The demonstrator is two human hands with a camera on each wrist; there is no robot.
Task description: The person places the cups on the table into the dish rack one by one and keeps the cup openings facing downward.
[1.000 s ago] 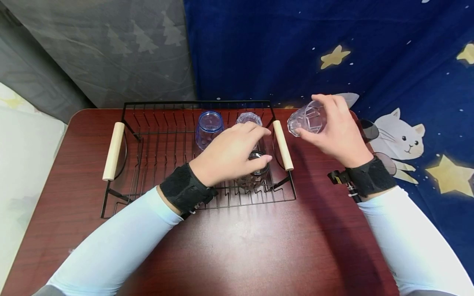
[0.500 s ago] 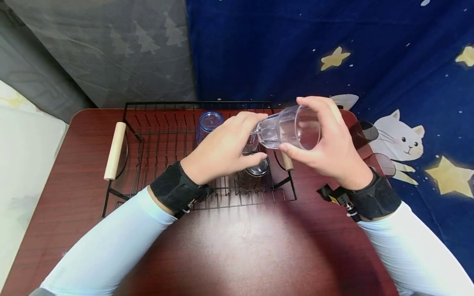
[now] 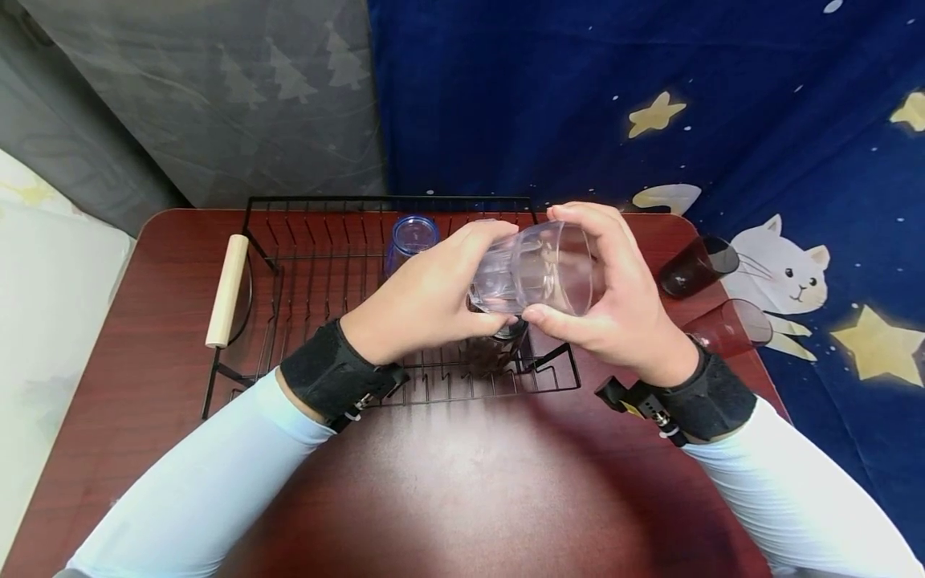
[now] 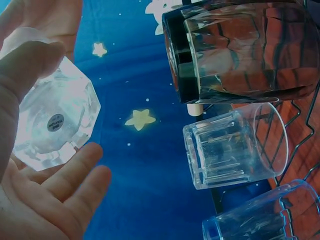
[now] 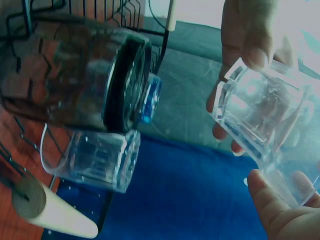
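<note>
A clear plastic cup [image 3: 549, 269] is held tilted above the rack's right end, its rim toward my right hand [image 3: 617, 293]. That hand grips it near the rim, thumb on the near side and fingers across the far side. My left hand [image 3: 415, 305] holds the base end; in the right wrist view its thumb presses on the faceted clear cup [image 5: 260, 110]. Below, upside down in the black wire rack [image 3: 318, 281], stand a dark brown cup [image 4: 250, 55], another clear cup [image 4: 232, 150] and a blue cup [image 3: 413, 237].
Pale wooden handles flank the rack, the left handle [image 3: 227, 291] in full view and the right one mostly hidden. At the table's right edge lie a dark cup [image 3: 690, 269] and a reddish see-through cup [image 3: 730, 327]. A blue curtain [image 3: 506, 96] hangs behind the table.
My right hand has brought the clear cup leftward over the rack to my left hand. My left hand, earlier apart from it, now holds its base.
</note>
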